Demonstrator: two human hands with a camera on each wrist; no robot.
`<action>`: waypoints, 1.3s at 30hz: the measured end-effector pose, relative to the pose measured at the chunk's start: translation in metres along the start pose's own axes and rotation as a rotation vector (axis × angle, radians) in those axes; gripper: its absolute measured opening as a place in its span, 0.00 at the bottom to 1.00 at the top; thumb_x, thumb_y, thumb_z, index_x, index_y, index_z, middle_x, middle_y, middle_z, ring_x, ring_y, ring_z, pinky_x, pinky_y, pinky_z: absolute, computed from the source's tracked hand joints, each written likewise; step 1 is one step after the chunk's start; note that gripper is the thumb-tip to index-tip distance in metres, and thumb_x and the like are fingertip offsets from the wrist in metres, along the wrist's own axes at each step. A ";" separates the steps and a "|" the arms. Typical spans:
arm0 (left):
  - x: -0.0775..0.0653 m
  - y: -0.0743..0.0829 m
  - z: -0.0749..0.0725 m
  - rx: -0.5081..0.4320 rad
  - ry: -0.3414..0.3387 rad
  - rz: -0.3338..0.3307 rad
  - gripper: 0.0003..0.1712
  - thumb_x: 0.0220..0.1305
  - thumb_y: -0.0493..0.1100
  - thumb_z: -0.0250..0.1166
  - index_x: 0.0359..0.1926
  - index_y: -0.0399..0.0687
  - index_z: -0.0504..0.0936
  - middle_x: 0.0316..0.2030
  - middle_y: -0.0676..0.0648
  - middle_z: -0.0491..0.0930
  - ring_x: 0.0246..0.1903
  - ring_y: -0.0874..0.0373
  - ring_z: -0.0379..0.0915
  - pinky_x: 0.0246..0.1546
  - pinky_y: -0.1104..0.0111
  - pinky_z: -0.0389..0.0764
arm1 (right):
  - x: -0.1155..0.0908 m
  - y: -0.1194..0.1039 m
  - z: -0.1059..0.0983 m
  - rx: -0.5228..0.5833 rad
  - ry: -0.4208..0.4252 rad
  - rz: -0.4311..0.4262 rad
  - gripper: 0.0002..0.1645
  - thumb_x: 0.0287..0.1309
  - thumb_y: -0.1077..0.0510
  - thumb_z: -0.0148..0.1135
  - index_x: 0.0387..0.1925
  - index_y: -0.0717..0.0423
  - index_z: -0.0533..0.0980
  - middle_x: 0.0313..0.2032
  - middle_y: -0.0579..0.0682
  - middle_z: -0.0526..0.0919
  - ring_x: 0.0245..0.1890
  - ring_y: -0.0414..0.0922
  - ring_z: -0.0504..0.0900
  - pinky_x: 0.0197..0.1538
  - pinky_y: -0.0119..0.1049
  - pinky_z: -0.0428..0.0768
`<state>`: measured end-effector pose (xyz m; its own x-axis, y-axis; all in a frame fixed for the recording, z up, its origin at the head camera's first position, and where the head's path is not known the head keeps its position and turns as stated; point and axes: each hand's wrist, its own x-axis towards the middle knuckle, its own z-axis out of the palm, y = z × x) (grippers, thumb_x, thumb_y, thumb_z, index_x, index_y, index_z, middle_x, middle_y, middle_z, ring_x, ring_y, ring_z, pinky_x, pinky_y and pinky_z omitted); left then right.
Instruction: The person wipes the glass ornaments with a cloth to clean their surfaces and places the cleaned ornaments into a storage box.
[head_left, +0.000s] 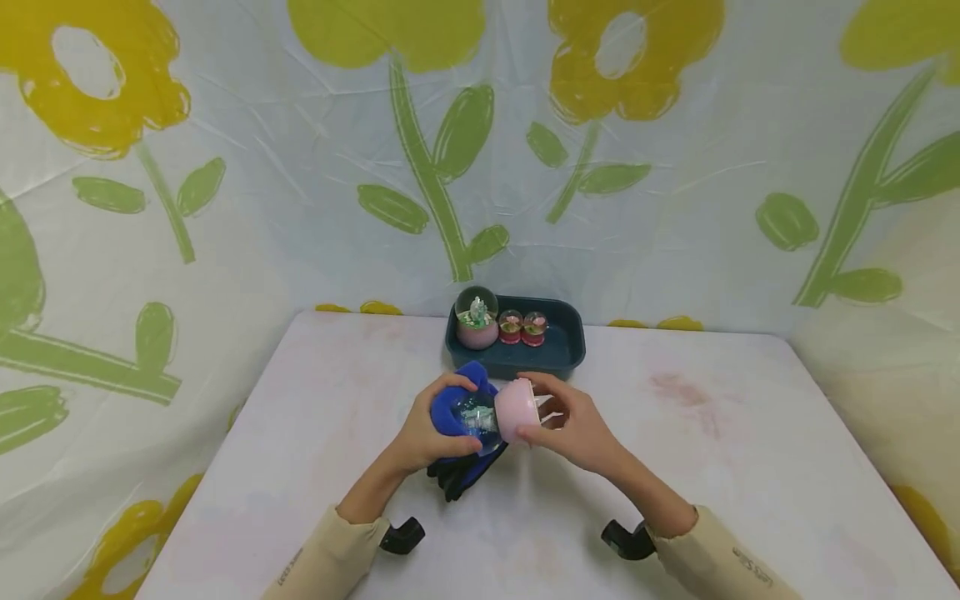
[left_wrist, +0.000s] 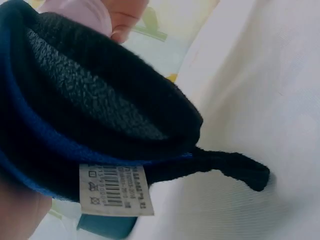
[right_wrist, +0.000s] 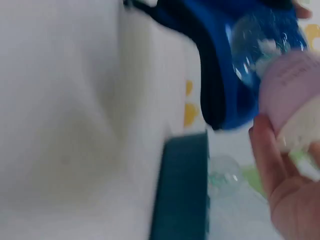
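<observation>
A snow globe (head_left: 517, 410) is held on its side between both hands, its pink base to the right and its clear dome to the left. My right hand (head_left: 573, 427) grips the base, fingers above and thumb below. With curled fingers and thumb, my left hand (head_left: 422, 432) holds a blue cloth (head_left: 444, 410) around the dome. In the left wrist view the blue cloth (left_wrist: 95, 90) shows black edging, a dark loop and a white label (left_wrist: 116, 190). The right wrist view shows the dome (right_wrist: 270, 42) lying against the blue fabric.
Behind the hands stands a dark teal tray (head_left: 555, 360). It holds a larger snow globe (head_left: 477, 318) with a pink base and two small red-based globes (head_left: 511, 327). A white table (head_left: 675, 450) lies beneath, with a flower-printed sheet (head_left: 300, 167) behind.
</observation>
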<state>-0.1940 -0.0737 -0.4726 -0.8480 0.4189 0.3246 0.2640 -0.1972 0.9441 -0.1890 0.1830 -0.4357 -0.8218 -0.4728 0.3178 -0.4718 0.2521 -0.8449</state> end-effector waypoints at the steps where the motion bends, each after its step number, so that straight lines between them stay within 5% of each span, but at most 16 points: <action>1: -0.001 -0.001 0.000 0.000 0.005 -0.002 0.38 0.45 0.48 0.79 0.56 0.48 0.71 0.58 0.36 0.66 0.52 0.39 0.69 0.44 0.52 0.79 | -0.002 0.000 0.002 0.012 0.007 0.050 0.38 0.52 0.56 0.73 0.64 0.52 0.69 0.50 0.54 0.77 0.36 0.51 0.80 0.37 0.41 0.83; 4: -0.004 -0.004 0.001 -0.054 0.008 -0.048 0.36 0.47 0.45 0.78 0.56 0.50 0.71 0.57 0.37 0.67 0.52 0.41 0.69 0.46 0.53 0.78 | -0.007 -0.003 0.001 -0.026 -0.022 0.062 0.45 0.50 0.52 0.76 0.67 0.52 0.66 0.56 0.53 0.75 0.41 0.49 0.79 0.39 0.40 0.82; 9: -0.006 -0.010 0.000 -0.165 -0.015 -0.154 0.33 0.49 0.49 0.75 0.56 0.56 0.71 0.55 0.38 0.68 0.51 0.43 0.70 0.46 0.53 0.78 | -0.017 -0.001 -0.005 -0.183 -0.160 -0.174 0.57 0.43 0.53 0.80 0.72 0.48 0.59 0.71 0.50 0.58 0.61 0.49 0.69 0.43 0.39 0.81; 13: -0.007 -0.010 -0.002 -0.158 -0.030 -0.168 0.33 0.49 0.50 0.76 0.55 0.53 0.71 0.55 0.36 0.69 0.50 0.42 0.70 0.46 0.53 0.78 | -0.018 0.005 -0.002 -0.202 -0.165 -0.237 0.51 0.45 0.53 0.79 0.69 0.49 0.64 0.67 0.50 0.63 0.56 0.47 0.74 0.40 0.39 0.82; 16: -0.006 -0.009 -0.002 -0.076 -0.016 -0.154 0.33 0.49 0.46 0.76 0.55 0.51 0.72 0.56 0.37 0.67 0.50 0.42 0.70 0.45 0.54 0.79 | -0.017 0.007 0.004 -0.142 -0.110 -0.175 0.49 0.45 0.54 0.79 0.68 0.51 0.65 0.62 0.52 0.69 0.42 0.46 0.80 0.35 0.41 0.83; 20: -0.002 -0.008 -0.001 0.051 0.025 -0.152 0.33 0.48 0.41 0.76 0.56 0.53 0.73 0.59 0.39 0.65 0.51 0.41 0.69 0.43 0.54 0.80 | -0.016 0.003 0.013 -0.070 -0.028 0.033 0.43 0.50 0.54 0.75 0.67 0.49 0.66 0.52 0.55 0.75 0.26 0.44 0.81 0.30 0.40 0.83; 23: -0.001 -0.009 -0.001 0.089 0.045 -0.156 0.33 0.47 0.40 0.76 0.55 0.53 0.73 0.60 0.39 0.64 0.53 0.41 0.68 0.44 0.55 0.79 | -0.017 -0.004 0.018 -0.055 0.008 0.180 0.40 0.54 0.50 0.73 0.66 0.48 0.66 0.48 0.57 0.75 0.21 0.44 0.80 0.28 0.38 0.82; 25: -0.001 -0.009 -0.001 0.094 0.065 -0.159 0.34 0.47 0.40 0.77 0.56 0.53 0.73 0.60 0.39 0.65 0.53 0.41 0.68 0.45 0.54 0.79 | -0.018 -0.007 0.019 -0.078 0.007 0.205 0.44 0.52 0.47 0.73 0.68 0.45 0.64 0.51 0.55 0.75 0.24 0.43 0.80 0.28 0.37 0.81; 30: 0.002 -0.008 0.001 0.095 0.109 -0.176 0.35 0.48 0.44 0.77 0.57 0.56 0.72 0.60 0.41 0.65 0.53 0.42 0.68 0.48 0.54 0.78 | -0.016 -0.007 0.011 -0.303 -0.053 -0.071 0.57 0.42 0.50 0.80 0.71 0.43 0.59 0.60 0.49 0.69 0.46 0.44 0.78 0.40 0.37 0.82; 34: 0.008 -0.005 0.007 0.114 0.130 -0.219 0.33 0.51 0.49 0.76 0.58 0.59 0.71 0.60 0.42 0.65 0.54 0.42 0.67 0.49 0.53 0.77 | -0.009 -0.007 0.000 -0.530 -0.080 -0.300 0.58 0.36 0.55 0.83 0.69 0.45 0.62 0.64 0.53 0.65 0.56 0.51 0.74 0.47 0.43 0.81; 39: 0.016 0.001 0.013 0.085 0.169 -0.240 0.23 0.67 0.51 0.60 0.60 0.53 0.70 0.62 0.41 0.64 0.53 0.44 0.68 0.47 0.56 0.77 | 0.001 -0.006 -0.007 -0.546 -0.066 -0.385 0.59 0.30 0.59 0.85 0.68 0.50 0.65 0.65 0.57 0.66 0.58 0.54 0.73 0.48 0.47 0.80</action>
<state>-0.2015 -0.0560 -0.4659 -0.9535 0.2894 0.0843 0.0782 -0.0325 0.9964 -0.1891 0.1871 -0.4270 -0.5497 -0.6608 0.5110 -0.8353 0.4380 -0.3322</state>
